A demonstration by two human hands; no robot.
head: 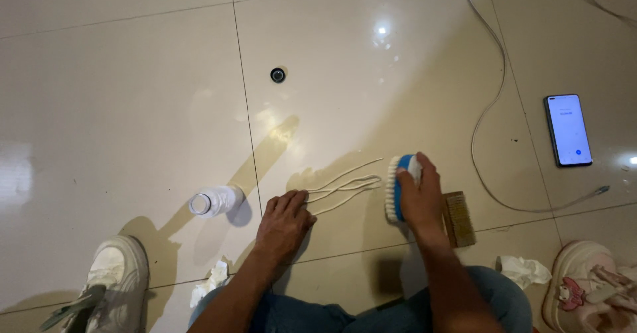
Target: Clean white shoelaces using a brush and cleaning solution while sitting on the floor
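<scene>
Two hands were seen over a glossy tiled floor [133, 94]. A white sneaker [109, 280] was placed at the lower left and a pink-trimmed shoe [587, 286] at the lower right. The right hand [419, 197] was clenched around a blue scrubbing brush [398, 188], whose white bristles were turned toward the white shoelaces [345, 186] just beside it. The left hand [285, 221] was laid flat, fingers spread, on the near ends of those laces, pinning them to the floor. A wooden brush [459, 219] was lying just right of the right wrist. A phone [568, 130] with a lit screen was set well apart, beyond a grey cable [488, 107]. A clear bottle [213, 201] was standing near the left hand. Crumpled tissues [524, 270] were scattered by the knees.
</scene>
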